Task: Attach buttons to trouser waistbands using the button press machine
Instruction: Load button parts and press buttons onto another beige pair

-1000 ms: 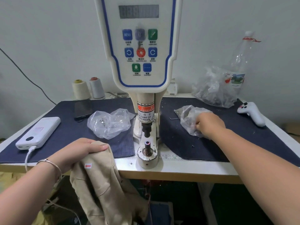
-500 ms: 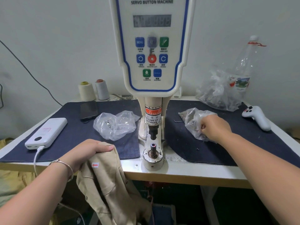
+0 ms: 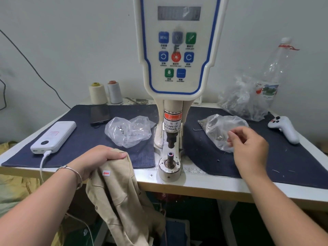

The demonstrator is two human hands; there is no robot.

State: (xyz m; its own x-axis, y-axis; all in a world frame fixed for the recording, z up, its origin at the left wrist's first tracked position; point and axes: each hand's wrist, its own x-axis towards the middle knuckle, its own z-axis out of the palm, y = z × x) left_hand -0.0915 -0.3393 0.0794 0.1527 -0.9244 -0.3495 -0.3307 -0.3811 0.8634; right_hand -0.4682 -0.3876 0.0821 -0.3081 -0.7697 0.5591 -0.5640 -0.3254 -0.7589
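Head view: the left hand (image 3: 99, 160) grips the waistband end of the beige trousers (image 3: 120, 196) at the front edge of the bench (image 3: 204, 183), fingers curled over the fold, and the rest of the garment hangs down below the bench edge. A small white sticker with a red arrow (image 3: 106, 173) shows on the cloth just under that hand. The button press machine (image 3: 174, 86) stands mid-bench, its lower die post (image 3: 170, 157) bare near the front edge. The right hand (image 3: 248, 148) hovers above the dark cloth on the right side, just in front of the clear bag of buttons (image 3: 220, 130), fingertips drawn together (whether they pinch a button is too blurred to tell). A second clear bag (image 3: 127, 130) lies left of the machine. Toward the left edge sit a white power bank (image 3: 53, 137) and a dark phone (image 3: 99, 114); two thread cones (image 3: 105, 93) stand at the back, and a white controller (image 3: 284, 128) lies near the right edge.
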